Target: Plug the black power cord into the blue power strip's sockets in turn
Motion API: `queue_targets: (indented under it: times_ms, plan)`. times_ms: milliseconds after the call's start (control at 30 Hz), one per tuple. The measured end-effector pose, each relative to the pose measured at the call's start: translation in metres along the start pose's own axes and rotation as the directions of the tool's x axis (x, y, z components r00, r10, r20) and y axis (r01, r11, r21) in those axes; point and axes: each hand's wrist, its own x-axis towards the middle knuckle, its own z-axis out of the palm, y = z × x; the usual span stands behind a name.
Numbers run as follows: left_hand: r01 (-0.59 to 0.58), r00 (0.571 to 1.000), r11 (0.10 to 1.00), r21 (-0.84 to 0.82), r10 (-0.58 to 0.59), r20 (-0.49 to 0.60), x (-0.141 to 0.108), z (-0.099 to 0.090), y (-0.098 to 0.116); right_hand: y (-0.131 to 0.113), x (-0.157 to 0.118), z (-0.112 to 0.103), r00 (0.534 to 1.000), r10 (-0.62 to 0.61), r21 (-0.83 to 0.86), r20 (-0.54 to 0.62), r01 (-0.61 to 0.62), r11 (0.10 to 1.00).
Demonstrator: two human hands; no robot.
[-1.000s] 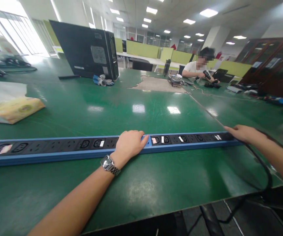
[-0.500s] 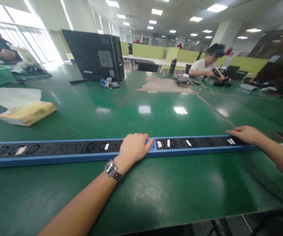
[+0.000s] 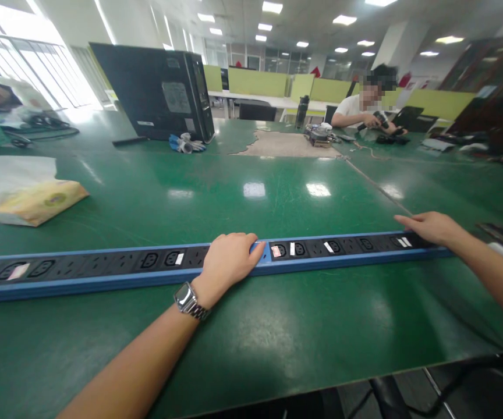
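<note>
Blue-framed power strip, one, flat along near side of green desk. Left hand half-curled over middle; right hand loosely extended over right end; firm grip on either, cannot tell. Steadying it probably wants even, light pressure. Beyond: one tissue pack, one computer tower, two co-workers.

Tissue pack: L side of table, sheet sticking up. PC tower: rear L, w/ gloves near its base. Bare patch: rear ctr. of tabletop. Black bottle: upright, near patch's far edge. Co-worker: rear R, white shirt, dark obj. in hand. Partitions: bkgd., yellow-green.
</note>
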Motion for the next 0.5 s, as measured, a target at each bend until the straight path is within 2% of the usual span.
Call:
queue_targets:
  times_ms: [100,167,267,333,433,500]
  plan:
    - [-0.002,1.0,1.0,0.003,0.002,-0.023,0.0,0.0,0.0,0.0,-0.013,-0.007,0.987,0.066,-0.018,-0.148,-0.069,0.997]
    - [-0.005,0.999,1.0,0.003,0.005,-0.035,0.0,0.001,0.0,-0.001,-0.02,-0.012,0.981,0.105,-0.05,-0.163,-0.115,0.992]
    - [-0.012,0.999,1.0,-0.003,0.012,-0.043,-0.001,0.002,-0.001,-0.003,-0.026,-0.019,0.996,0.09,-0.036,0.014,-0.089,0.995]
    - [-0.017,0.999,1.0,-0.009,0.017,-0.049,-0.001,0.002,-0.001,-0.005,-0.028,-0.02,0.99,0.086,0.028,0.115,-0.09,0.996]
    - [-0.019,0.998,1.0,-0.019,0.018,-0.057,-0.001,0.002,-0.001,-0.006,-0.03,-0.019,0.971,0.128,0.128,0.204,-0.156,0.979]
    - [-0.018,0.998,0.999,-0.026,0.016,-0.061,-0.002,0.003,-0.001,-0.007,-0.027,-0.017,0.964,0.119,0.109,0.239,-0.149,0.983]
